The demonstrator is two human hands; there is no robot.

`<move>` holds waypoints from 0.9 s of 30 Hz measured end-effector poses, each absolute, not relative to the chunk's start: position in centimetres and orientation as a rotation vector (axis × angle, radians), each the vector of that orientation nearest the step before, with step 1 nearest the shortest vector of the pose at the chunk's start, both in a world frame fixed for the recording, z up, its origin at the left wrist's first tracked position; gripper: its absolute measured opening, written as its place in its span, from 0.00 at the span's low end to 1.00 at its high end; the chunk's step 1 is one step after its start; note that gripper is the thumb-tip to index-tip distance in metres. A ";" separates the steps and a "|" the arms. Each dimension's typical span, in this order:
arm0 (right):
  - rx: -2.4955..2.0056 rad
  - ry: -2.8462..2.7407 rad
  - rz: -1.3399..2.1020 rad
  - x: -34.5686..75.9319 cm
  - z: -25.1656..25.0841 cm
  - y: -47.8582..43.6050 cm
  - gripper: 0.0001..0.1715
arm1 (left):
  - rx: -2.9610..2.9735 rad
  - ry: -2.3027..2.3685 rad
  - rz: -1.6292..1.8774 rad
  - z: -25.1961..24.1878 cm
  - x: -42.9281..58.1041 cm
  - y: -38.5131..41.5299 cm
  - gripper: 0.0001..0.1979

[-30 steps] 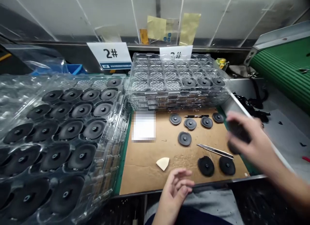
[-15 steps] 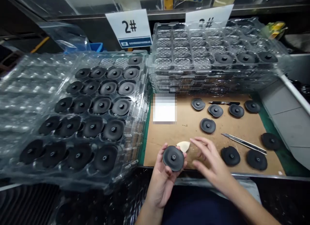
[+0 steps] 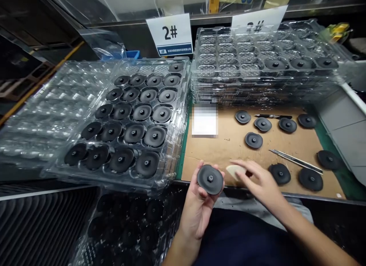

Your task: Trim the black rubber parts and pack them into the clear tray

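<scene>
Since the previous frame, the right hand (image 3: 264, 187) has been lowered, its extended fingers (image 3: 246, 167) brought onto a cream wedge-shaped piece (image 3: 233, 170) without pinching it. A cardboard-topped bench (image 3: 228, 151) fills 3 to 5 o'clock of the view. A clear blister tray (image 3: 184, 105) of black discs is placed at 10 o'clock, and a stack of clear trays (image 3: 257, 92) at 1 o'clock. Loose discs (image 3: 253, 140) are laid on the bench at 3 o'clock, near a slim craft knife (image 3: 296, 161) and a pen (image 3: 273, 116). At 6 o'clock, a black rubber disc (image 3: 210, 179) is cradled face-up by the curled left hand (image 3: 197, 216), the thumb at its rim. The step in hand is judged to be hand inspection of this disc; the next move appears to call for the wedge to be applied to it, or for the disc to be set down.
</scene>
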State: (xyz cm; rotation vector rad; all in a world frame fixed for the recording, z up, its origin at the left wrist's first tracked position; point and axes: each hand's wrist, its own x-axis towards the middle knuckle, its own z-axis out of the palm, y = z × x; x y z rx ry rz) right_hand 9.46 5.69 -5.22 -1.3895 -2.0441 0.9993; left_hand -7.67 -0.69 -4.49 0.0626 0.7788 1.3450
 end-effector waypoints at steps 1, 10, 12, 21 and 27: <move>-1.382 -2.009 0.979 9.4 -3.5 5.5 0.15 | 0.069 0.784 1.337 -4.3 -7.4 -0.7 0.34; -0.848 -2.155 0.934 7.0 1.3 2.3 0.15 | 0.147 0.814 1.206 -2.6 -5.4 -1.5 0.36; -0.862 -2.122 0.817 7.4 1.4 2.5 0.13 | 0.184 0.824 1.176 -2.3 -5.0 -1.5 0.34; -0.858 -2.027 0.767 9.6 1.5 1.6 0.14 | 0.294 0.788 1.137 -1.5 -3.6 -1.1 0.35; -0.785 -2.093 0.785 12.1 1.4 1.2 0.17 | 0.302 0.800 1.067 -1.2 -3.1 -0.7 0.35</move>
